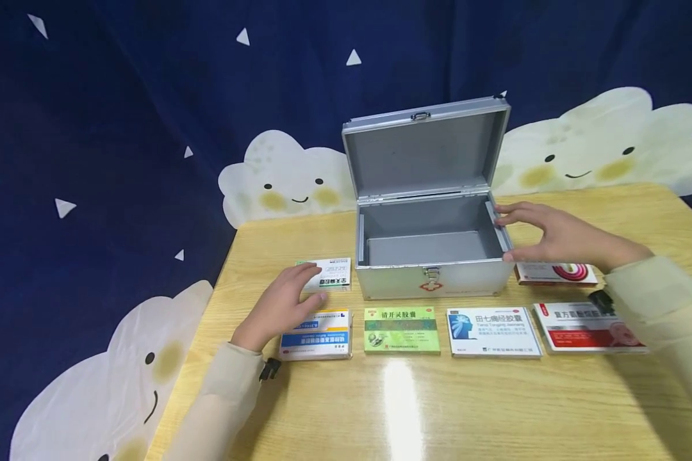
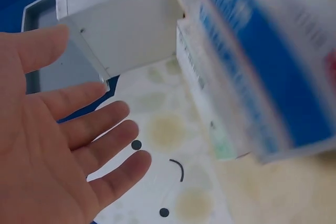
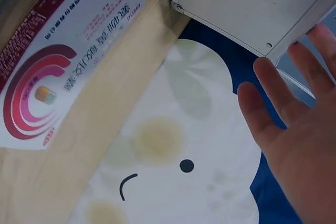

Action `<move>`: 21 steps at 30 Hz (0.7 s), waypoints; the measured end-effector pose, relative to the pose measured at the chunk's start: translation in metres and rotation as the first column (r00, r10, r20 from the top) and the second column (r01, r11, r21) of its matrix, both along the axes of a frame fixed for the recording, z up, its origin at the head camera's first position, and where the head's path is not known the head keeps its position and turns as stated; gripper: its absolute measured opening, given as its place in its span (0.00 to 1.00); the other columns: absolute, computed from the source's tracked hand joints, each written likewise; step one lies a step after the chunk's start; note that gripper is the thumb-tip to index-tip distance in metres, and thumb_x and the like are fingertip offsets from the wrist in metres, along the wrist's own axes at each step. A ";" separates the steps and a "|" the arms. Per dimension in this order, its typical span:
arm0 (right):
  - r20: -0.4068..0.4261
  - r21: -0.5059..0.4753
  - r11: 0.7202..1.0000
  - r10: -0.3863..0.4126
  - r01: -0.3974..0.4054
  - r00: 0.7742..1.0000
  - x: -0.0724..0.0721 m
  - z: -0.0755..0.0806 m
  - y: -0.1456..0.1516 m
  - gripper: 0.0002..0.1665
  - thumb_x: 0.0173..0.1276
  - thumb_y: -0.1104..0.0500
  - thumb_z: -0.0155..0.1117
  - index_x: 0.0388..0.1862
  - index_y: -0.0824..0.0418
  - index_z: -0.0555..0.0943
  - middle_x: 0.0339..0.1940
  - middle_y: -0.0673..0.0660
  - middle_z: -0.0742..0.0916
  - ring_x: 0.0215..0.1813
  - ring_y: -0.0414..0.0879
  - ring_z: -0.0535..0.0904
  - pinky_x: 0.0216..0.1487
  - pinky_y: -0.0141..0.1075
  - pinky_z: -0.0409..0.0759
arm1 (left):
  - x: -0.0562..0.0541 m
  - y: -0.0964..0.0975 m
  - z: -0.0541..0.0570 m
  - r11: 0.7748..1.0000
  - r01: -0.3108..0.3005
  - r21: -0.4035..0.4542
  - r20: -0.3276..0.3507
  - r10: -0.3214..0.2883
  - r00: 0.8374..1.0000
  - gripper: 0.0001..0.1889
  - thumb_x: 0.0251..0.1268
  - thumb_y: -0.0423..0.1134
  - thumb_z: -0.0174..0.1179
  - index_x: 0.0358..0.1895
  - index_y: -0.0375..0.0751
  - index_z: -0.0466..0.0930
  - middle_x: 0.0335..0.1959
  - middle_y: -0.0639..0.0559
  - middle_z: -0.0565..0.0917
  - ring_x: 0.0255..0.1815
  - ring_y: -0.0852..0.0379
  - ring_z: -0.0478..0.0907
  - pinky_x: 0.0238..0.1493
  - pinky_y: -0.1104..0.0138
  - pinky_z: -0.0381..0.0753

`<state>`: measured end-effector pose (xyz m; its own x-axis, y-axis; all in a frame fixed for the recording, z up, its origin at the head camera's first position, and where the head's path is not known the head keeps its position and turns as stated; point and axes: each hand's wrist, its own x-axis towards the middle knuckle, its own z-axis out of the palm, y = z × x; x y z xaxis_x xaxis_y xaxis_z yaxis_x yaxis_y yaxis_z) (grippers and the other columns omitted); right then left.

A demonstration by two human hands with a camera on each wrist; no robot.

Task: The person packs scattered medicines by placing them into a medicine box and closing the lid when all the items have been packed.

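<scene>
A silver first-aid case (image 1: 398, 282) with a red cross on its front stands with its lid (image 1: 427, 153) raised, its grey inside bare. My right hand (image 1: 562, 234) is at the case's right side, fingertips right at the rim and thumb by the front corner; in the right wrist view its fingers are fairly straight. My left hand (image 1: 282, 304) is held with spread fingers, holding nothing. Close by it are a white-and-green medicine box (image 1: 337, 272) and a blue-and-white medicine box (image 1: 317, 346). A white-and-red medicine box (image 1: 544, 274) lies just below my right hand.
In front of the case lie a green medicine box (image 1: 402, 333), a white one with a blue head picture (image 1: 496, 333) and a red-and-white one (image 1: 582, 336), partly under my right sleeve. A dark blue curtain (image 1: 121, 160) with white cloud shapes hangs behind the wooden table (image 1: 334, 410).
</scene>
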<state>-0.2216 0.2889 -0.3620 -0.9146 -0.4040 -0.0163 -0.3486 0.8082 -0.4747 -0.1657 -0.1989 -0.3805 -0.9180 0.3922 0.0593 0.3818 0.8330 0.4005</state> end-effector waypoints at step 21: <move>0.054 0.018 0.999 -0.035 0.034 0.998 0.001 0.002 0.002 0.46 0.55 0.37 0.74 0.69 0.53 0.73 0.80 0.58 0.64 0.76 0.67 0.60 0.67 0.71 0.62 | -0.030 -0.013 -0.002 0.993 -0.052 -0.101 0.056 0.058 0.997 0.27 0.70 0.48 0.57 0.67 0.37 0.73 0.70 0.41 0.74 0.73 0.40 0.68 0.74 0.48 0.67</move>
